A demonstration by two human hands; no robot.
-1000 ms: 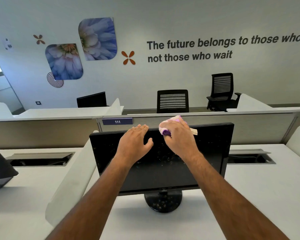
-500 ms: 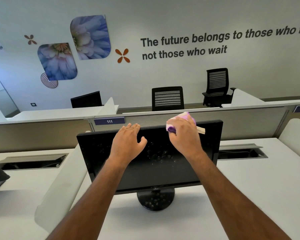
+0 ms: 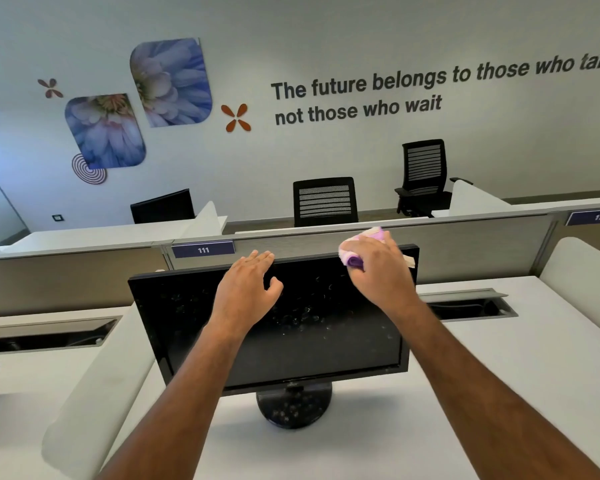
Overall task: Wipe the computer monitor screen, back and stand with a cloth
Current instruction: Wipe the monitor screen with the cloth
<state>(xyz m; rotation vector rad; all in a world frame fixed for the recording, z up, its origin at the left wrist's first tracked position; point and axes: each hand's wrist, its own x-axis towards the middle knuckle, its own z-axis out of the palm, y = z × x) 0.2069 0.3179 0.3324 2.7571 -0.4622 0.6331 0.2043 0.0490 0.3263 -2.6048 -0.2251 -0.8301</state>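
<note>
A black monitor (image 3: 187, 323) stands on the white desk, its dark screen speckled with smudges near the middle. Its round black stand base (image 3: 293, 405) is dusty too. My left hand (image 3: 246, 289) rests flat on the monitor's top edge with the fingers spread. My right hand (image 3: 378, 271) is closed on a bunched pink and purple cloth (image 3: 355, 256) at the top right corner of the screen. The monitor's back is hidden from me.
A grey partition (image 3: 465, 244) with labels 111 and 112 runs behind the monitor. Cable trays (image 3: 471, 303) are sunk into the desk at left and right. White curved dividers (image 3: 94, 368) flank the desk. Black chairs (image 3: 324, 202) stand beyond.
My right hand with the cloth has slid rightward along the monitor's top edge towards its right corner. My left hand stays on the top edge.
</note>
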